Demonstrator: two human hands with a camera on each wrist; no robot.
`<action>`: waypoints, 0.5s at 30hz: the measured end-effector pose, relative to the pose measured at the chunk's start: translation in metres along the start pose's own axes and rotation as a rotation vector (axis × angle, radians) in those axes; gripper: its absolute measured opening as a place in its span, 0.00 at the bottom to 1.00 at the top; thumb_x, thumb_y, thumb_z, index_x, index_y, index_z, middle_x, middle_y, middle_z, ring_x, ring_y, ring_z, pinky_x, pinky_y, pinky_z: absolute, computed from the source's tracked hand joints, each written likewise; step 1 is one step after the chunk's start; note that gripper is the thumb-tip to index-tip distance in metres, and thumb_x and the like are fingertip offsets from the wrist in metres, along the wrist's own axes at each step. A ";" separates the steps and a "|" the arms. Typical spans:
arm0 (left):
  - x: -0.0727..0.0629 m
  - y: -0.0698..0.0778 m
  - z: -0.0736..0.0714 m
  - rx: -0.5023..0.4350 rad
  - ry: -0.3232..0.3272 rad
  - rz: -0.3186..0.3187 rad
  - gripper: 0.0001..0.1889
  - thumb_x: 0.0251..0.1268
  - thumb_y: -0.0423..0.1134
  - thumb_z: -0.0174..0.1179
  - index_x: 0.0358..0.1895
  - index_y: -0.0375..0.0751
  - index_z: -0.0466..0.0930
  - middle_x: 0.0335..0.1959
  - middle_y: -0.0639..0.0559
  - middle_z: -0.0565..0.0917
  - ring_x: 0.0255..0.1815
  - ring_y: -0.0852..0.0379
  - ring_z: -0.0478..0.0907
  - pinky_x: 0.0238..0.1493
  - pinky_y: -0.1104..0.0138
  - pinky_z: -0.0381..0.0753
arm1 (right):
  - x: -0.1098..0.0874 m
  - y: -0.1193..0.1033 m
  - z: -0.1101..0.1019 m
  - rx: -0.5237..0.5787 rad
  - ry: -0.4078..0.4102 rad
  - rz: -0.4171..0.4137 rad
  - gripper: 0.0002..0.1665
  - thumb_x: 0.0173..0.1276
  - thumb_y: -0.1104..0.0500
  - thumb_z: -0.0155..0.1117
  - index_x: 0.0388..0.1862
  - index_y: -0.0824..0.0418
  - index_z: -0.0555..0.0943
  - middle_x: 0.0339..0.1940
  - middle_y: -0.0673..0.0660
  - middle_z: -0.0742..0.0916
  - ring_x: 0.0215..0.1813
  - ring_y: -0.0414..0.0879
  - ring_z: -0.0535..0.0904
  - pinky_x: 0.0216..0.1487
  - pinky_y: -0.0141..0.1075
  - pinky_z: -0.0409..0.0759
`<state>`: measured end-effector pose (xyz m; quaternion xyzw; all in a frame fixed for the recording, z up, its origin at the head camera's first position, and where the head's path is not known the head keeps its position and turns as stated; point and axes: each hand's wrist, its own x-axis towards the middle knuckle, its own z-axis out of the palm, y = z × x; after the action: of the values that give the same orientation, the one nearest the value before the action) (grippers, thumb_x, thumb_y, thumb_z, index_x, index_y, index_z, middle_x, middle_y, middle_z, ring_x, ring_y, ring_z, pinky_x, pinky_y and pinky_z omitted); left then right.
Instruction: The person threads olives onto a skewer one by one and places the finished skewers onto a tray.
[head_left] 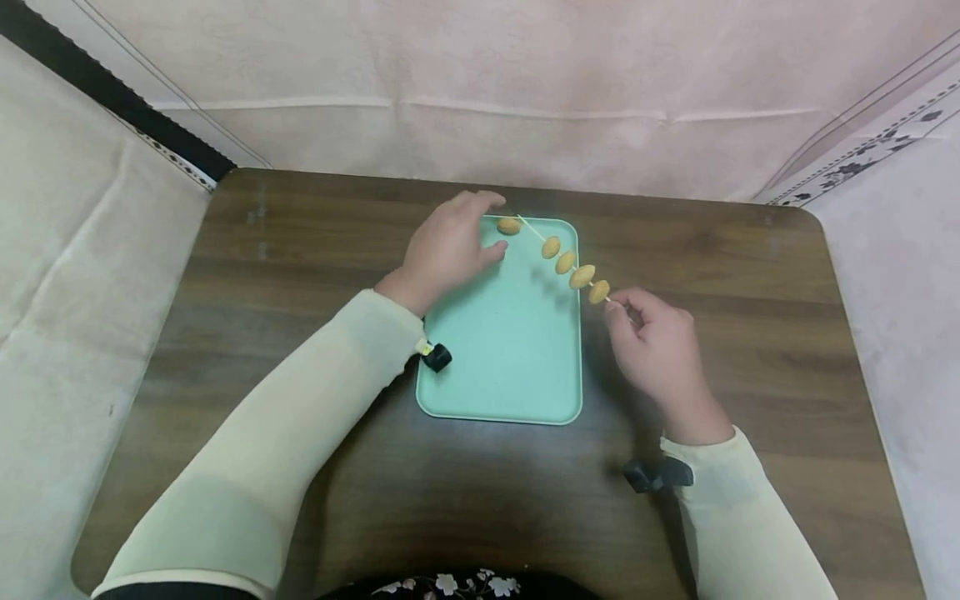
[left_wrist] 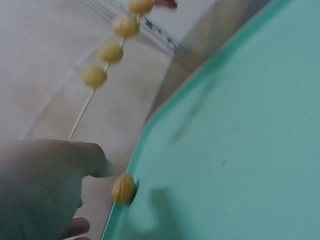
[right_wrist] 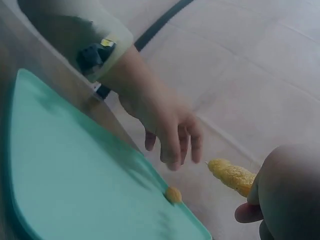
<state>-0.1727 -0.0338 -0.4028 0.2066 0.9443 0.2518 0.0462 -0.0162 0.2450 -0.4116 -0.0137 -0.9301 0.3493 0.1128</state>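
Note:
My right hand point(head_left: 660, 350) pinches one end of a thin wooden skewer point(head_left: 532, 229) between thumb and fingers. Several yellow-brown oval balls point(head_left: 582, 276) are threaded along it, and its bare tip points away toward the upper left. A single loose ball point(left_wrist: 124, 189) of the same kind lies at the far edge of the mint-green tray point(head_left: 510, 358). Beside that ball, my left hand point(head_left: 450, 246) hovers over the tray's far left side with thumb and fingers spread, holding nothing. The right wrist view shows the left fingers point(right_wrist: 172, 155) hanging down just above the loose ball.
The tray lies on a dark wooden table point(head_left: 300, 225). Pale cloth point(head_left: 487, 75) hangs behind the table's far edge and along both sides. Small black cameras point(head_left: 437, 357) sit at both wrists.

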 end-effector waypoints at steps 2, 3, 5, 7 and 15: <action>0.012 -0.001 0.001 0.074 -0.061 -0.003 0.31 0.81 0.51 0.68 0.82 0.53 0.75 0.77 0.51 0.80 0.77 0.47 0.78 0.72 0.52 0.85 | 0.000 0.002 -0.001 -0.002 -0.004 0.008 0.15 0.85 0.55 0.62 0.46 0.59 0.93 0.15 0.51 0.74 0.19 0.48 0.68 0.23 0.38 0.68; 0.018 0.000 0.002 0.110 -0.089 0.000 0.30 0.81 0.51 0.67 0.82 0.53 0.75 0.77 0.51 0.80 0.78 0.47 0.77 0.73 0.52 0.84 | 0.000 0.003 -0.002 -0.003 -0.008 0.011 0.15 0.85 0.54 0.62 0.46 0.59 0.93 0.15 0.51 0.74 0.19 0.48 0.68 0.23 0.38 0.68; 0.029 0.002 0.005 0.170 -0.136 0.015 0.29 0.82 0.50 0.64 0.81 0.53 0.76 0.76 0.52 0.80 0.78 0.47 0.76 0.73 0.53 0.84 | -0.001 0.004 -0.002 0.001 -0.013 0.011 0.15 0.85 0.54 0.62 0.47 0.59 0.93 0.15 0.50 0.74 0.19 0.48 0.68 0.23 0.38 0.68; 0.038 0.004 0.010 0.223 -0.169 0.033 0.27 0.82 0.48 0.63 0.80 0.53 0.77 0.73 0.52 0.81 0.74 0.47 0.78 0.68 0.53 0.86 | -0.001 0.005 -0.001 0.007 -0.017 0.010 0.15 0.85 0.54 0.63 0.47 0.59 0.93 0.15 0.50 0.74 0.19 0.47 0.68 0.22 0.38 0.68; 0.048 0.002 0.020 0.267 -0.181 0.044 0.16 0.88 0.45 0.62 0.69 0.52 0.86 0.60 0.52 0.82 0.58 0.51 0.79 0.60 0.57 0.88 | -0.001 0.005 0.001 0.002 -0.019 0.007 0.15 0.85 0.54 0.63 0.47 0.59 0.93 0.14 0.49 0.74 0.19 0.47 0.68 0.23 0.38 0.68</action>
<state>-0.2115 -0.0030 -0.4183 0.2534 0.9566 0.1055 0.0976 -0.0158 0.2485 -0.4157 -0.0134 -0.9308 0.3506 0.1027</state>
